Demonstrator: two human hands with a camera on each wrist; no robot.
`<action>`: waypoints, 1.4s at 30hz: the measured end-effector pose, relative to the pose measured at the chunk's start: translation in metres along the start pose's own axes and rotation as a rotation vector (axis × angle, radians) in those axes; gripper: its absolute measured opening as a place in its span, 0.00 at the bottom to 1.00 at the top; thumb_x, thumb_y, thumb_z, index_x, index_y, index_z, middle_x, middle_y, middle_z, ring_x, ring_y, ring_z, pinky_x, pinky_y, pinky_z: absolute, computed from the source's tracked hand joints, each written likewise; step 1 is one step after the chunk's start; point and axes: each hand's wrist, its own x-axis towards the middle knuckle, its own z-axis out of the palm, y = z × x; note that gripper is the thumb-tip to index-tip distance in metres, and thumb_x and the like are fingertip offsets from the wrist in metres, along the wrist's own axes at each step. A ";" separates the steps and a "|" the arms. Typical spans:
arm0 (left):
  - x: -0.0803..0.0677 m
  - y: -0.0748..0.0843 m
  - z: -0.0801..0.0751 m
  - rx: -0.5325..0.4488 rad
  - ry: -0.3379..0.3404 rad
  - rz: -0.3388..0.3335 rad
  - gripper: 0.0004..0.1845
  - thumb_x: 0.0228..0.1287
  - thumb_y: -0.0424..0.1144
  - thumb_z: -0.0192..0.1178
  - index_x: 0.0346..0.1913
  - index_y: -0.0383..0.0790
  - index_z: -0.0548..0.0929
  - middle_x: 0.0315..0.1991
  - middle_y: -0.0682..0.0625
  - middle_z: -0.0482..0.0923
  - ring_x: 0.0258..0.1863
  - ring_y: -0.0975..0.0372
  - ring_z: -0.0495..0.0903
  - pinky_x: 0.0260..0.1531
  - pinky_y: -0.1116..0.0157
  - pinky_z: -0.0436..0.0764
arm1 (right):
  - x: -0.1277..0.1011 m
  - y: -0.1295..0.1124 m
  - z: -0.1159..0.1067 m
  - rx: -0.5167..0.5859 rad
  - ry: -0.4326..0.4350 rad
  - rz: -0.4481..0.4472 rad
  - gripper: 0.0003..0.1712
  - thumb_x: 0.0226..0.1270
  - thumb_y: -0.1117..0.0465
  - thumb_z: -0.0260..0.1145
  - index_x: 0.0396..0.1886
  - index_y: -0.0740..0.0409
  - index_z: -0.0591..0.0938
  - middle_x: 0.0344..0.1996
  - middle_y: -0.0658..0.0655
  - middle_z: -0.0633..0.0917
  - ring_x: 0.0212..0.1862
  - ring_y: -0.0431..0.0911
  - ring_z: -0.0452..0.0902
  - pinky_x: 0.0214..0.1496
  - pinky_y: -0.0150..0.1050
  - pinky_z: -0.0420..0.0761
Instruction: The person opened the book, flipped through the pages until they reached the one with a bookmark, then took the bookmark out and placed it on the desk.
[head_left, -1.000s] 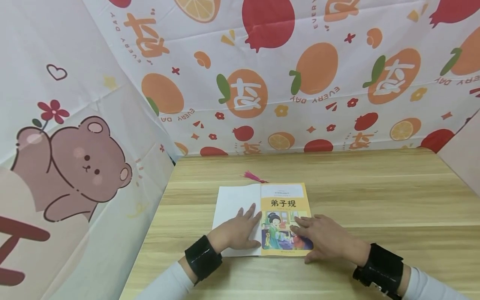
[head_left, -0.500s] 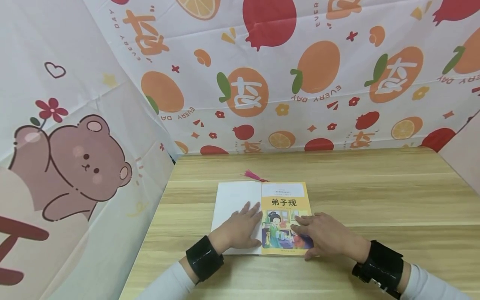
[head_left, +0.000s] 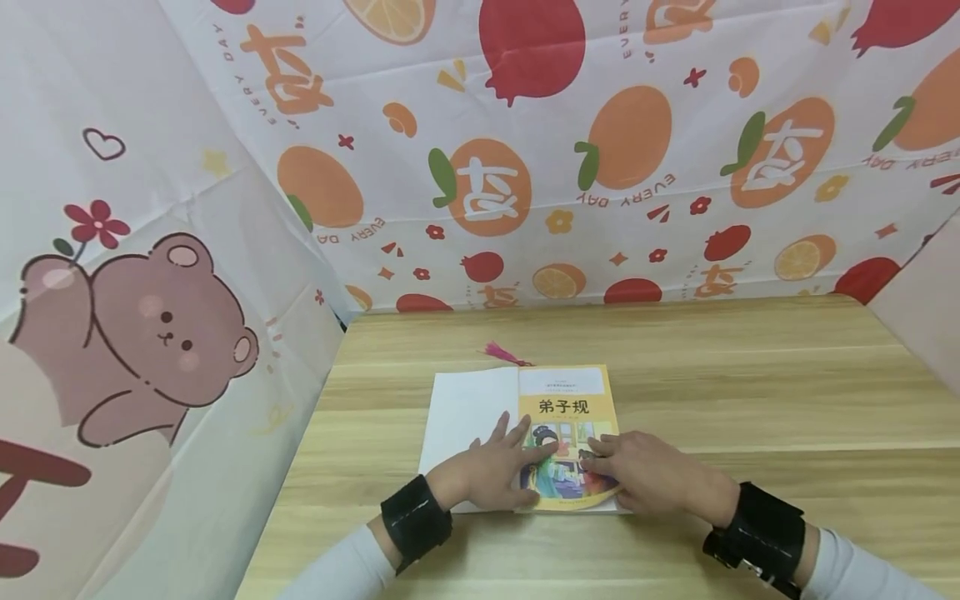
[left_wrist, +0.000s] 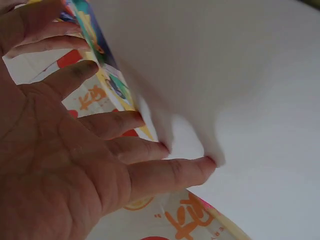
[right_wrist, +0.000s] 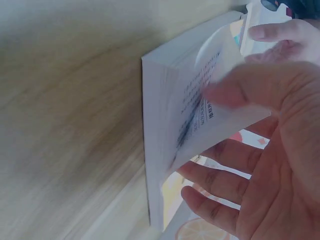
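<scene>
Two hands on open book [head_left: 525, 408], left hand [head_left: 491, 475] flat, right hand [head_left: 645, 475] apparently lifting page, grip pinching.

Close up, the right hand [right_wrist: 280, 150] fills the right side, palm toward the lens, its fingers [right_wrist: 220, 185] spread and reaching under a lifted page of the book [right_wrist: 165, 125]. The thumb [right_wrist: 250, 90], blurred, lies across the printed page, so the page sits in the grip between thumb and fingers. The book's stacked page edges face the lens and rest on the pale wooden counter [right_wrist: 65, 125]. Another hand's fingertips [right_wrist: 272, 32] show at the upper right.
</scene>
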 end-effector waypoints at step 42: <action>-0.035 0.025 0.002 0.679 0.495 -0.052 0.33 0.57 0.41 0.73 0.67 0.56 0.78 0.78 0.45 0.58 0.77 0.47 0.55 0.67 0.39 0.62 | -0.024 -0.012 0.001 0.030 -0.029 0.134 0.43 0.65 0.45 0.69 0.69 0.70 0.72 0.71 0.70 0.69 0.71 0.61 0.68 0.67 0.61 0.70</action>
